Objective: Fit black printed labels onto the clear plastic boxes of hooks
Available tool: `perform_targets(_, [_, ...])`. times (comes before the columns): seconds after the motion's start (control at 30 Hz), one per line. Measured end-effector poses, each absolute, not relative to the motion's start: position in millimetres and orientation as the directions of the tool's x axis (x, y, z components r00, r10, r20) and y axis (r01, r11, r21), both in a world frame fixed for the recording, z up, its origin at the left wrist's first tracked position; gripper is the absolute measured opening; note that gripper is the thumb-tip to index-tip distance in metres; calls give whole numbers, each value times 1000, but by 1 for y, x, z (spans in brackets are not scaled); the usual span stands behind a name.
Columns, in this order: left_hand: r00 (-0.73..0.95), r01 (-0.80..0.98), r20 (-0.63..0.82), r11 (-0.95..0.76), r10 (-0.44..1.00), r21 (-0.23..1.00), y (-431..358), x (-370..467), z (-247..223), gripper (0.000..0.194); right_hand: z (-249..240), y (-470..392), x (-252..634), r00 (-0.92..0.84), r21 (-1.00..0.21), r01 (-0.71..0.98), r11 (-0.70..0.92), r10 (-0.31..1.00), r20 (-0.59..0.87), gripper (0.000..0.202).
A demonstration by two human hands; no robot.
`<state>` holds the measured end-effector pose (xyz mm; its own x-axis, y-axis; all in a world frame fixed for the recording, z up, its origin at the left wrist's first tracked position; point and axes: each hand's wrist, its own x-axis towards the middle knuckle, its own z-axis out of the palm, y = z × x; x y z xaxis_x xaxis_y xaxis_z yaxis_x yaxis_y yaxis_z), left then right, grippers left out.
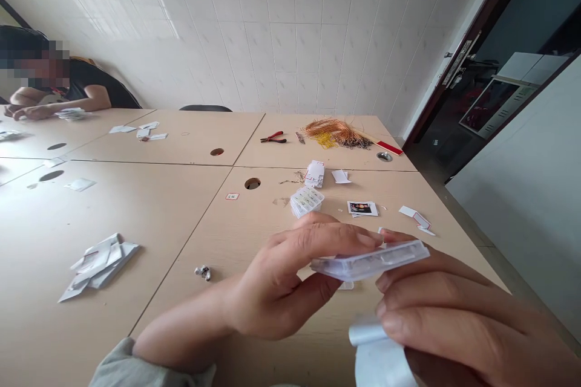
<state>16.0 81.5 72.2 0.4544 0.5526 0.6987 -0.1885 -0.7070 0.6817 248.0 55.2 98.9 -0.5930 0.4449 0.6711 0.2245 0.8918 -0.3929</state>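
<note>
A flat clear plastic case [374, 261] is held up over the table, tilted nearly edge-on. My left hand [290, 272] grips its left part, fingers on top and thumb below. My right hand [454, 302] is at its right end, with the index finger behind the case. Between the lower fingers of my right hand hangs a pale bluish-white strip [381, 354], curled at its top. Behind my left hand sits a stack of clear cases [307, 200]. Part of another small clear piece [346, 285] shows on the table below the held case.
White cards [315, 173], a dark printed card [362, 208], red-handled pliers [273, 138] and a copper wire bundle [333, 130] lie farther back. White packets [97, 266] lie left, near crumpled foil [203, 273]. A person [68, 81] sits at the far left.
</note>
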Motion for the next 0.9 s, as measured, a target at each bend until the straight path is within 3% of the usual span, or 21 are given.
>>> perform_targets(0.13, [402, -144, 669, -678, 626, 721, 77, 17, 69, 51, 98, 55, 239, -556, -476, 255, 842, 530, 641, 8])
perform_targets(0.3, [305, -238, 506, -450, 807, 861, 71, 22, 68, 55, 82, 42, 231, -215, -658, 275, 701, 712, 669, 13])
perform_targets(0.47, [324, -341, 400, -289, 857, 895, 72, 23, 75, 43, 87, 36, 224, -235, -558, 430, 710, 685, 690, 28])
perform_targets(0.6, [348, -365, 285, -151, 893, 919, 75, 24, 78, 29, 91, 38, 225, -167, -578, 473, 665, 712, 682, 23])
perform_targets(0.77, [414, -545, 174, 90, 894, 834, 77, 30, 75, 24, 93, 44, 234, -353, -515, 446, 732, 673, 650, 26])
perform_targets(0.9, [499, -580, 168, 184, 850, 793, 77, 32, 77, 26, 92, 46, 235, -312, -528, 473, 706, 694, 649, 21])
